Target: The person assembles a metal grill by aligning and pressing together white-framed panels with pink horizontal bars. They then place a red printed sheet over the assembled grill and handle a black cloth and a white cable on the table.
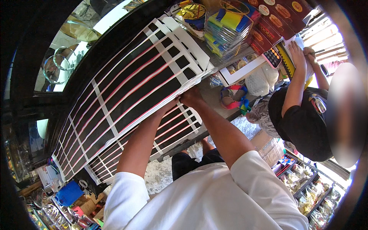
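Observation:
A long sheet (126, 86) with black panels between white and red strips lies across the dark counter. Both of my hands are close together at its near edge, towards its right part. My left hand (171, 103) is closed on that edge, its fingertips partly hidden. Right beside it, my right hand (191, 98) is curled shut at the same edge, with the fingers partly covered by the sheet. A second striped sheet (168, 132) of the same look lies nearer to me, partly under the first one and under my forearms.
At the right, a person (303, 119) in black holds a pen over a notebook (284, 61). Nearby lie a pink calculator (272, 57), a white frame (241, 71), colourful ribbons (234, 97) and stacked plastic packs (230, 30). Glass items stand behind the counter; filled trays (306, 180) sit lower right.

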Motion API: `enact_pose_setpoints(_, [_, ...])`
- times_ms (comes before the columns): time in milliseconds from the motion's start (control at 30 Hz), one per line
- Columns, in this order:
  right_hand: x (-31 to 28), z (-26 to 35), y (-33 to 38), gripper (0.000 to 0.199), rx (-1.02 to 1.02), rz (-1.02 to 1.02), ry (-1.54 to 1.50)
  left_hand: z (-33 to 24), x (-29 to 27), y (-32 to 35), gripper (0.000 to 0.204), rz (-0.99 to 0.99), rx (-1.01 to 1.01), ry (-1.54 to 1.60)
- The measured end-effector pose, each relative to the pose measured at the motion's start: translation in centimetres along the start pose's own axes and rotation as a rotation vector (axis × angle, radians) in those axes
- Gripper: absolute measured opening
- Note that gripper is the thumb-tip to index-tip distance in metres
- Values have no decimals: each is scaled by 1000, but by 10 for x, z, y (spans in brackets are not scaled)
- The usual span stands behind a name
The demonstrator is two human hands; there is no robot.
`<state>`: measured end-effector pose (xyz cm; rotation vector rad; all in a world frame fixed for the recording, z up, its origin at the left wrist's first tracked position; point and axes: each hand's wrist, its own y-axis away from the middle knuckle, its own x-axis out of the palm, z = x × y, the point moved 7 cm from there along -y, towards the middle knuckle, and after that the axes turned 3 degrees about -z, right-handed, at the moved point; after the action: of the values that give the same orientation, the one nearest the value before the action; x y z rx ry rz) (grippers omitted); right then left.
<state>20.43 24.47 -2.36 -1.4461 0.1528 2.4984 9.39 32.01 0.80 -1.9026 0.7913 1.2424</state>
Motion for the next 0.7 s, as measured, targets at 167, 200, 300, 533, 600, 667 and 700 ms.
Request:
enact_pose_setpoints(167, [1,-5,0,38,47,-36,-76,-15,-15,1,30,16,-2,-113])
enact_pose_setpoints(200, [1,-5,-1,39,59,-19,-77,-18,-20,1,36,17,7,-81])
enact_pose_setpoints(300, [-1,-4,-1,41,46,4,-34,-11,-17,6,46,231,-124,-26])
enact_pose_setpoints(533, [-10,-1,1,40,73,52,-90,6,-1,10,47,398,-209,-33])
enact_pose_setpoints(600, [-12,2,0,38,75,76,-65,5,-1,9,47,410,-212,-71])
enact_pose_setpoints(667, [-17,5,-1,38,72,55,-108,2,-2,8,49,450,-204,-107])
enact_pose_setpoints(700, [-15,5,0,38,91,96,-84,3,-1,7,50,489,-225,-132])
